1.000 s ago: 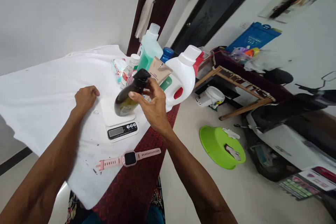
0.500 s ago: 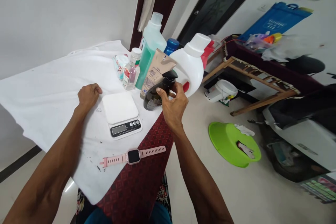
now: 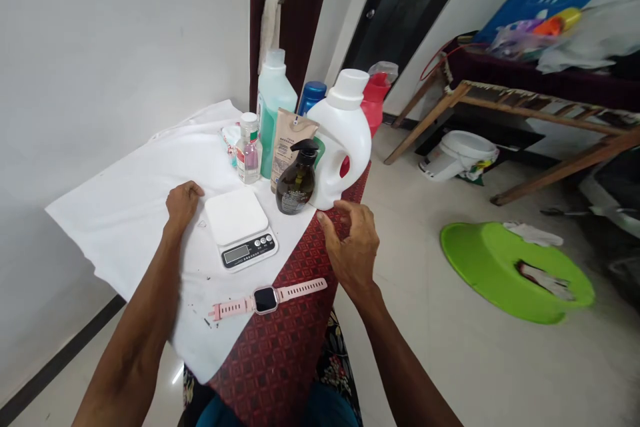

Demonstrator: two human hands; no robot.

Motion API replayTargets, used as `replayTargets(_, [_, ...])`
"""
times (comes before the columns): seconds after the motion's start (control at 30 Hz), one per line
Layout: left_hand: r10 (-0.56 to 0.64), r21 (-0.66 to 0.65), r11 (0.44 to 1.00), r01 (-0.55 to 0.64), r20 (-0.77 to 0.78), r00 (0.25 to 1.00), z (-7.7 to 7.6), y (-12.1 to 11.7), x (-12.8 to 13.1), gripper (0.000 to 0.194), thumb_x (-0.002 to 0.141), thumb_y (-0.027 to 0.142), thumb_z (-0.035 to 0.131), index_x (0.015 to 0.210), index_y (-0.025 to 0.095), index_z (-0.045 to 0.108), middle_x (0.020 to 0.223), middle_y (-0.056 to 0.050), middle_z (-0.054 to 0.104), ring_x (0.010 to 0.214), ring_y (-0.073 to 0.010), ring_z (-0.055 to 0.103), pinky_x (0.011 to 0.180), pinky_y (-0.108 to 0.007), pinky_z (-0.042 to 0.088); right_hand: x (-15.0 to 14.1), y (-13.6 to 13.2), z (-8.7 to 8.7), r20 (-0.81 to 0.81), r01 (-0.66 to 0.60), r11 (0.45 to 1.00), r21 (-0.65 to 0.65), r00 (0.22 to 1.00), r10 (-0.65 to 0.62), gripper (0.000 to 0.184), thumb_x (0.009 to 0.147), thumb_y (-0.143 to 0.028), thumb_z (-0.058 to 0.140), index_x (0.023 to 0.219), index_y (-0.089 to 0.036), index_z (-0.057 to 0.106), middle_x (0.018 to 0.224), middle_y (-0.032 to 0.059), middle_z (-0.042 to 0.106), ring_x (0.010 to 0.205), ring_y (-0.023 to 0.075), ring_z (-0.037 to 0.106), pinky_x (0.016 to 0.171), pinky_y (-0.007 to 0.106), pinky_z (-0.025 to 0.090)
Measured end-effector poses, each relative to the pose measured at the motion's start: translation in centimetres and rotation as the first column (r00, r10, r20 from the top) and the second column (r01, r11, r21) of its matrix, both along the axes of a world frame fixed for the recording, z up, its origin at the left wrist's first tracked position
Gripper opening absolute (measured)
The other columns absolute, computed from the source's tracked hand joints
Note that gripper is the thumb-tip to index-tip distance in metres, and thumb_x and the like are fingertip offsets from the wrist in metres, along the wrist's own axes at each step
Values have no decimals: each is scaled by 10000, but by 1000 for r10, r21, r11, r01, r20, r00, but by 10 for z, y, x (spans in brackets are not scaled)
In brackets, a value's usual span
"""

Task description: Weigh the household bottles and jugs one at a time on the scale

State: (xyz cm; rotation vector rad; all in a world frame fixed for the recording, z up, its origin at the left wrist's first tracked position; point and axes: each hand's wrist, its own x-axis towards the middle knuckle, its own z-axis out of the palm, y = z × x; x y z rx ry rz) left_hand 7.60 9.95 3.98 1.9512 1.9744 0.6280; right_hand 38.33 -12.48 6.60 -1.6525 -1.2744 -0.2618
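A dark brown pump bottle (image 3: 297, 179) stands upright on the white cloth (image 3: 130, 180), between the white kitchen scale (image 3: 239, 225) and a big white jug (image 3: 341, 137). My right hand (image 3: 351, 244) hovers just below and right of the bottle, fingers apart and holding nothing. Curled into a loose fist, my left hand (image 3: 182, 203) rests on the cloth at the scale's left edge. The scale's platform is bare.
Behind the pump bottle stand a tan pouch (image 3: 290, 141), a green bottle (image 3: 273, 101), a small clear bottle (image 3: 249, 149) and a blue-capped bottle (image 3: 312, 93). A pink smartwatch (image 3: 266, 298) lies near the table's front. On the floor are a green basin (image 3: 515, 273) and a wooden frame (image 3: 530, 120).
My right hand carried the pump bottle off the scale to the right, stood it next to the white jug and let go. The left hand stayed put.
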Motion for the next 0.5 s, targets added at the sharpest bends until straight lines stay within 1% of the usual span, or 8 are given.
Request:
replayTargets(0.1, [15,13,1000,-15,3,1000,1,-1,0,290,864,149,508,895,241,781,980,-65,801,987,-291,720,835,-355,483,11,-16,-12,-179,-62,992,-109,983,42,321,1007,-509,635,851,-228,635,831,62,709,771,224,675,741,397,586])
replayTargets(0.17, [35,6,999,-35,10,999,3,-2,2,272,855,150,514,870,241,770,967,-71,794,1000,-299,719,854,-365,488,10,-21,-3,-286,-150,982,-111,952,113,358,995,-529,656,800,-230,630,742,26,684,647,181,623,650,343,548])
replayTargets(0.2, [42,3,999,-42,14,999,5,-3,3,266,850,149,516,860,241,764,960,-73,791,1008,-303,718,864,-370,491,7,-24,9,-323,-204,975,-82,931,168,344,990,-519,680,811,-227,651,728,12,684,612,162,603,623,321,531])
replayTargets(0.27, [53,0,999,-53,14,999,9,-5,6,254,841,145,516,841,242,751,945,-77,786,1017,-308,719,878,-377,496,-4,-30,45,-345,-326,945,20,885,313,271,983,-461,732,853,-225,699,723,-11,696,585,135,588,599,286,506])
replayTargets(0.33, [62,3,998,-62,4,998,12,-7,10,241,831,140,515,821,239,733,942,-82,782,1018,-308,720,889,-383,500,-17,-36,85,-295,-445,885,139,834,466,252,980,-404,764,813,-226,700,727,-19,710,605,123,607,601,264,499])
replayTargets(0.4, [69,3,998,-69,7,998,15,-8,13,229,821,132,506,796,231,711,953,-90,780,1015,-303,718,903,-390,503,-31,-39,114,-217,-551,808,210,780,588,291,987,-372,772,759,-217,678,678,-32,682,586,109,592,586,247,477])
replayTargets(0.43, [65,0,998,-65,15,998,18,-9,14,221,814,131,504,783,228,700,953,-91,778,1007,-294,717,907,-388,505,-37,-38,121,-177,-597,769,228,751,636,319,999,-371,762,740,-211,666,658,-35,666,575,102,577,581,240,463])
replayTargets(0.5, [36,-21,999,-36,48,998,24,-8,12,196,791,136,512,761,220,687,916,-80,770,960,-263,713,889,-364,515,-46,-32,117,-120,-659,721,216,714,689,382,1036,-403,711,718,-202,648,642,-28,654,570,98,560,588,240,442])
